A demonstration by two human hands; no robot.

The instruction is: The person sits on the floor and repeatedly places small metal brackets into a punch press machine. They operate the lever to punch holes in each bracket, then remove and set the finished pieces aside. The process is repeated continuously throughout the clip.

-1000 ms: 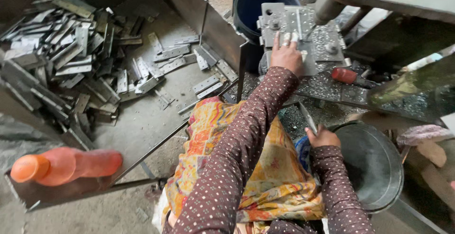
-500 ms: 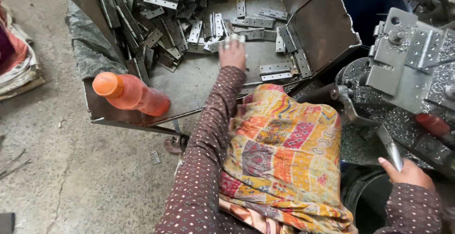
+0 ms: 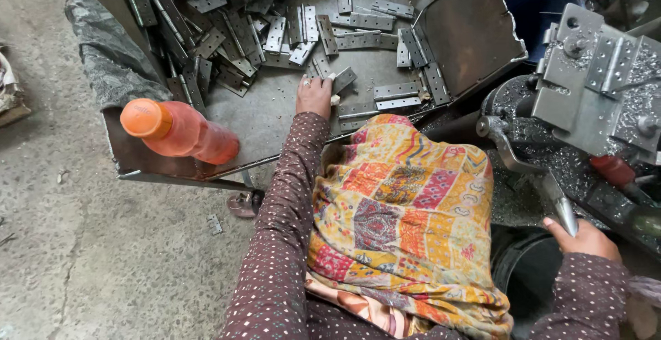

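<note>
Down in the grey sheet-metal tray (image 3: 275, 116), the left hand (image 3: 314, 96) lies with its fingers spread apart over flat grey steel hinge plates (image 3: 343, 78), fingertips touching one that lies tilted just at one o'clock of the knuckles. Over at four o'clock in the frame, the right hand (image 3: 585, 238) is wrapped tight around the shiny metal lever handle (image 3: 561, 209) of a grey machine (image 3: 592, 82) strewn with metal shavings. More hinge plates heap up in the tray from ten to twelve o'clock of the left hand. An orange plastic bottle (image 3: 177, 131) lies on its side at the tray's near edge, at nine o'clock. A yellow patchwork cloth (image 3: 403, 223) covers the lap between both dotted maroon sleeves (image 3: 279, 243).
</note>
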